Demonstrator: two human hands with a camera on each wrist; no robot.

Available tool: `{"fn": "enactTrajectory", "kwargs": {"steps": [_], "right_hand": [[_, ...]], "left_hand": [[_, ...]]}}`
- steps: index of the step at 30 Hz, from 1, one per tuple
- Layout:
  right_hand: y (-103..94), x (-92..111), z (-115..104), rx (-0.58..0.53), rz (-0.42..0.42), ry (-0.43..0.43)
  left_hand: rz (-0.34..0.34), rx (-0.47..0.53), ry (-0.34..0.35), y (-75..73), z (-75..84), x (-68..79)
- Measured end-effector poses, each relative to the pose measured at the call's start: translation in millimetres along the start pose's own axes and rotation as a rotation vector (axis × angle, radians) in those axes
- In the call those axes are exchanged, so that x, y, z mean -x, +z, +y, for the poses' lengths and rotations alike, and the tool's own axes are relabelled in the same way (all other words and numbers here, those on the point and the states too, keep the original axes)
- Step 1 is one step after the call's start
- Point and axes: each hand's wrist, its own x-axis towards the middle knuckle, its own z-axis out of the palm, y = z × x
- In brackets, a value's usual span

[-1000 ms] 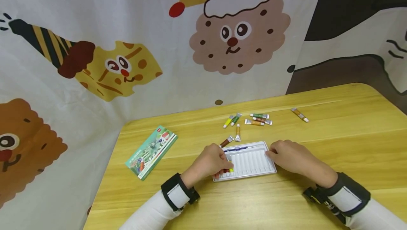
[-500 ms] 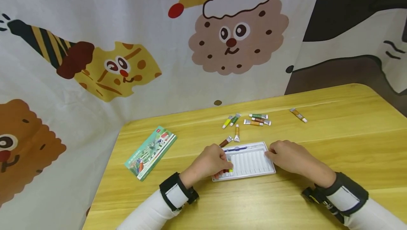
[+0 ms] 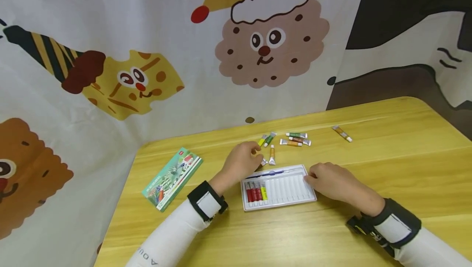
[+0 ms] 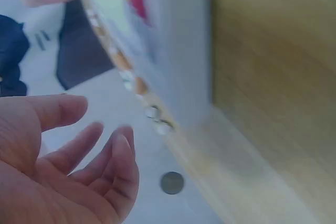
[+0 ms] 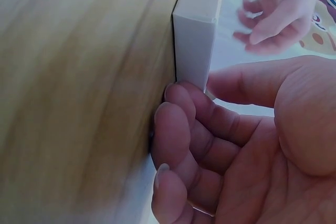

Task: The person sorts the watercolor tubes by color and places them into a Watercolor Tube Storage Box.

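Observation:
A white paint tray [image 3: 289, 189] with grooves lies on the table. In its left grooves are several red paint tubes [image 3: 254, 193] and a yellow tube [image 3: 264, 192]; a blue paintbrush [image 3: 271, 173] lies along its far slot. My right hand [image 3: 332, 181] pinches the tray's right end between thumb and fingers. Beyond the far left corner of the tray hovers my left hand [image 3: 240, 161], its fingers loosely bent with nothing between them, as the left wrist view shows. It partly covers a paint tube [image 3: 263, 162] near that corner and overlaps a loose yellow tube [image 3: 262, 140].
Behind the tray lie loose tubes: a green one [image 3: 270, 139], an ochre one [image 3: 272, 155], and a small group with another green tube [image 3: 296, 135]. One ochre tube [image 3: 342, 133] lies farther right. A green paint box [image 3: 172, 179] rests at left. A printed cloth [image 3: 206, 107] hangs behind the table.
My left hand has lifted off the tray's left grooves and moved away toward the loose tubes, uncovering the red and yellow tubes. The right hand stays on the tray's right end.

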Motion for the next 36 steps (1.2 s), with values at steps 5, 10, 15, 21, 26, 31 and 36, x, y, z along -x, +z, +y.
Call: {"fn": "enactTrajectory", "kwargs": {"steps": [5, 10, 15, 21, 26, 31, 36], "right_hand": [[0.7, -0.3, -0.3, 0.003, -0.003, 0.005], [0.1, 0.2, -0.5, 0.002, -0.004, 0.008], [0.1, 0.1, -0.4, 0.009, 0.006, 0.005], [1.6, -0.6, -0.6, 0.015, 0.004, 0.002], [1.6, -0.3, -1.4, 0.017, 0.006, 0.008], [1.7, -0.4, -1.4, 0.022, 0.007, 0.009], [1.5, 0.3, -1.8, 0.022, 0.007, 0.012]], "left_hand": [[0.015, -0.050, 0.024, 5.5, -7.7, -17.2], [0.018, -0.119, 0.070, 10.5, -15.9, -36.3], [0.028, -0.139, 0.032, 13.5, -18.9, -52.7], [-0.004, -0.164, -0.011, 15.9, -16.5, -64.3], [-0.021, -0.132, -0.076, 17.4, -14.6, -70.2], [-0.043, -0.107, -0.119, 17.7, -15.6, -74.1], [-0.062, -0.049, -0.123, 14.9, -18.7, -73.7]]}}
